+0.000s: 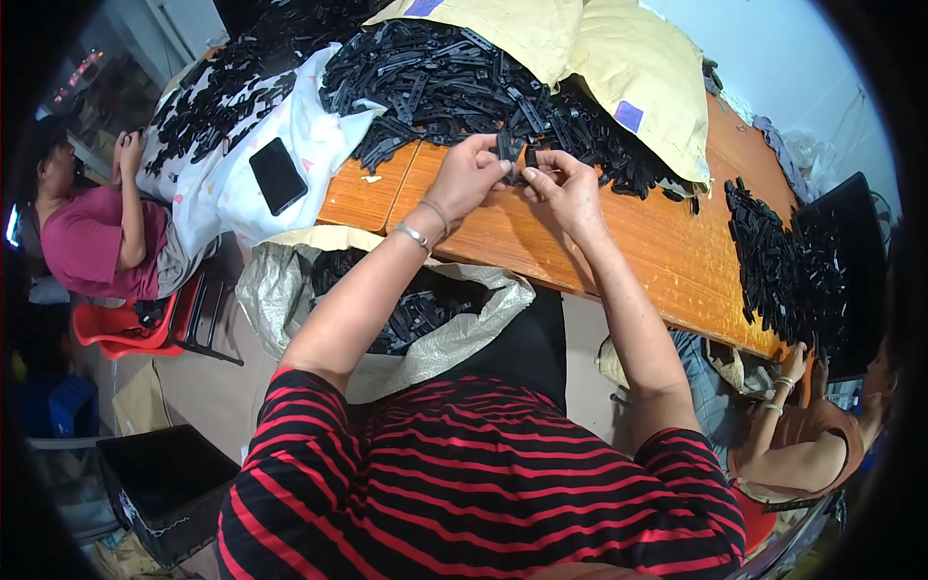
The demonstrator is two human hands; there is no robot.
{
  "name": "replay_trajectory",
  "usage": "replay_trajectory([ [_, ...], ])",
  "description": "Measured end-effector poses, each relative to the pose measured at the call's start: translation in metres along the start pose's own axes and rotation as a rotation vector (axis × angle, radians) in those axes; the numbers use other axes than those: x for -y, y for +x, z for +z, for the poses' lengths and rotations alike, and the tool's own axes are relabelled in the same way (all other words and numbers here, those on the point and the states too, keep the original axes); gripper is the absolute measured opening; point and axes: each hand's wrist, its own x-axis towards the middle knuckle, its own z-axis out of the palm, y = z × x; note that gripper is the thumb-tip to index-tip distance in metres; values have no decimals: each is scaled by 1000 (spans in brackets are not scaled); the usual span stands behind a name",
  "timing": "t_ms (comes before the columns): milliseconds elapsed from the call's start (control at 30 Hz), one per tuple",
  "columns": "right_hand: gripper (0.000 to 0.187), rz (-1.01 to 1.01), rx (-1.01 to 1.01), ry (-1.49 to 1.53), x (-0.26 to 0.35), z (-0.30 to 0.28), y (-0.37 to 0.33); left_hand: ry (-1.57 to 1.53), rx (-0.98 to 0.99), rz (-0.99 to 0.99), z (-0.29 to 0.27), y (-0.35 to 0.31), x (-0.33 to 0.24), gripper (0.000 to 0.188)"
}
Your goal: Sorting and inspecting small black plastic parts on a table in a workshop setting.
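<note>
Two hands (467, 179), one smartphone (278, 176), one open woven sack (459, 343), two co-workers (97, 237); black plastic pieces (425, 77) too many to count.

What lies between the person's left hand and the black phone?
From the left hand to the phone, the head view shows wooden tabletop with a small pale scrap, then white cloth.

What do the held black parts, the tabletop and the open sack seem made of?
Held black parts: probably plastic; smooth, uniformly dark, low sheen. Tabletop: wood or wood-look laminate, slightly glossy; grain streaks show. Open sack: likely woven plastic; crinkled, faintly shiny folds.
</note>
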Motion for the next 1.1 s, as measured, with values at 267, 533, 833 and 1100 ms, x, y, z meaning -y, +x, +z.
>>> replay_trajectory([
  [267,17,-33,75,-87,21,16,-10,-221,-25,-11,-7,-25,-23,27],
  [533,14,-271,28,-394,16,19,-13,60,-56,101,-11,-27,-20,31],
  [833,17,-336,-35,-455,20,25,-17,24,-118,214,-1,-28,-17,34],
  [1100,19,-518,-80,-556,17,30,-17,220,-198,240,5,-29,-7,34],
])
